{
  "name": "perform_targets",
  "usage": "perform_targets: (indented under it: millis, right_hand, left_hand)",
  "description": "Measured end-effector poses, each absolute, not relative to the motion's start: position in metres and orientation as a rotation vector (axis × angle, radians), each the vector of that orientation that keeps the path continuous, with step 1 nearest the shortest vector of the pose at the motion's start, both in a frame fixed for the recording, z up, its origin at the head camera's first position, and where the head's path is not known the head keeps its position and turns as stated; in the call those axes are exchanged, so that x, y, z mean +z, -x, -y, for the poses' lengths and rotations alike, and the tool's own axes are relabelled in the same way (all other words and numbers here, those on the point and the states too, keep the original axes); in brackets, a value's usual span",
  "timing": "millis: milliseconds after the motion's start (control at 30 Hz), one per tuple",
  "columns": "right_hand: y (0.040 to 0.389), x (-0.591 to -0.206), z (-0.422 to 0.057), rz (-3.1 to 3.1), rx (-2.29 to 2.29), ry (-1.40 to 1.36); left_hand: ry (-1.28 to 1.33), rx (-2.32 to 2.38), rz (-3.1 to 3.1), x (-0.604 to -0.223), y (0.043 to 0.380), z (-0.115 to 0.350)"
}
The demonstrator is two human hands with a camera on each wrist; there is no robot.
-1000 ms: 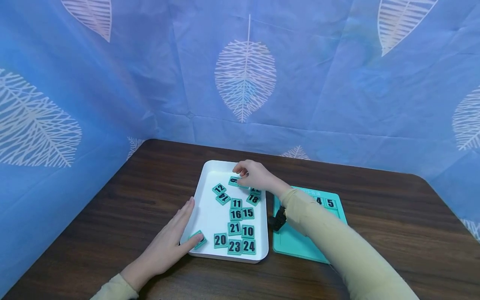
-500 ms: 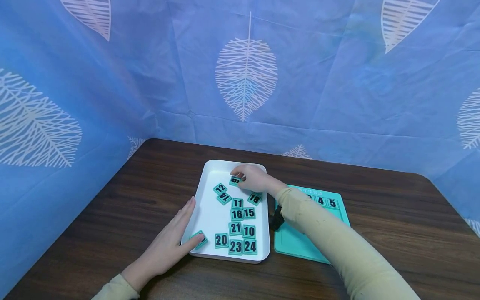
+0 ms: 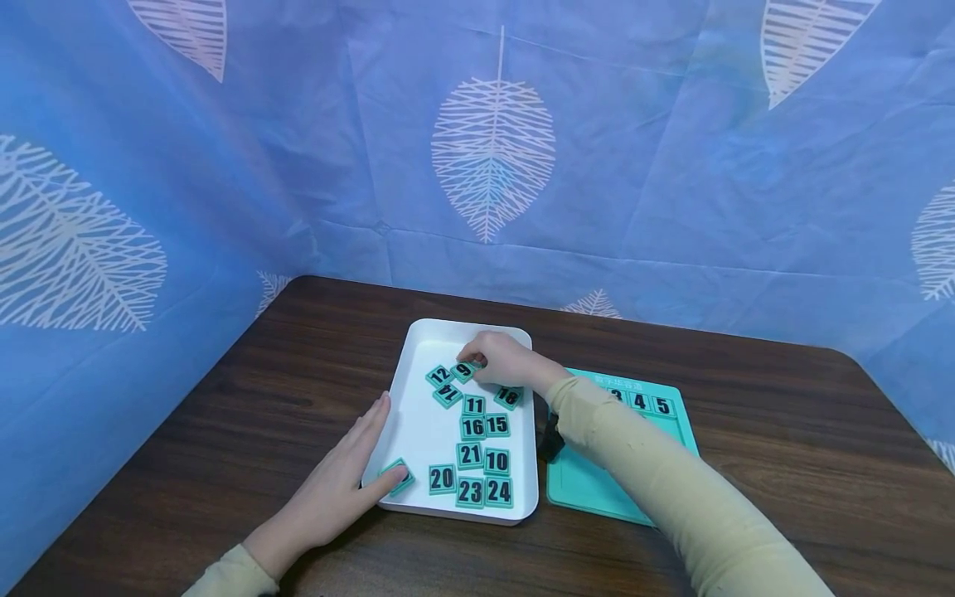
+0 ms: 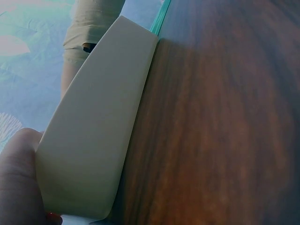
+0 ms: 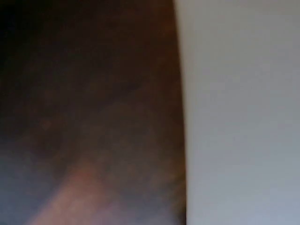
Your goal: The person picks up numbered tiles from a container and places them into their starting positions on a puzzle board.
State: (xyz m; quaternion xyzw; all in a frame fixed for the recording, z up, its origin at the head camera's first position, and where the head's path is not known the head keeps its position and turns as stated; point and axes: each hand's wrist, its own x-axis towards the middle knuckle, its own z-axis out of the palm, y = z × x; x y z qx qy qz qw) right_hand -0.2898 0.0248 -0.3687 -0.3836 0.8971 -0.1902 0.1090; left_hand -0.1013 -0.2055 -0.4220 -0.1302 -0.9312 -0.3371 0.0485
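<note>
In the head view my right hand [image 3: 504, 361] is over the far right of the white tray [image 3: 410, 398], fingers bent around a teal number tile [image 3: 463, 371] that reads 9 or 6. Its thumb is partly hidden. My left hand [image 3: 332, 489] rests at the tray's near left corner, fingers straight along the outer side. Its thumb lies over the rim, covering part of a tile [image 3: 399, 479]. The left wrist view has the left thumb [image 4: 21, 173] against the tray wall [image 4: 93, 126]. The right wrist view is dark and blurred, with a pale surface [image 5: 243, 112] filling its right side.
Several number tiles lie in the tray, among them 12 [image 3: 439, 376], 11 [image 3: 473, 405] and 20 [image 3: 442, 479]. Right of it stands a teal board [image 3: 589, 485], its top row showing tiles 3, 4 and 5 [image 3: 663, 405]. My right forearm crosses the board. Both sit on a dark wooden table [image 3: 321, 348].
The tile at my right fingers has turned and shifted slightly toward me, closer to tile 12. My right hand moved a little with it. My left hand has stayed at the tray corner.
</note>
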Motion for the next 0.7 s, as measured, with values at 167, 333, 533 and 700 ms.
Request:
perform_targets:
  millis: [167,333,533,700]
  right_hand:
    - [0.288,-0.368,-0.028,-2.636,-0.556,1.15]
    - [0.284,-0.362,-0.032,-2.623,-0.591,1.15]
    - [0.27,-0.345,-0.041,-2.653,-0.679,1.157]
    - [0.257,-0.334,-0.056,-2.698,-0.647,1.205]
  left_hand:
    - [0.405,-1.028,2.832,-0.421,0.102,0.205]
    - [0.399,-1.036,2.845,-0.42,0.102,0.204]
    - [0.402,-1.075,2.838,-0.42,0.102,0.204]
    - [0.4,-1.051,2.837,-0.421,0.101,0.205]
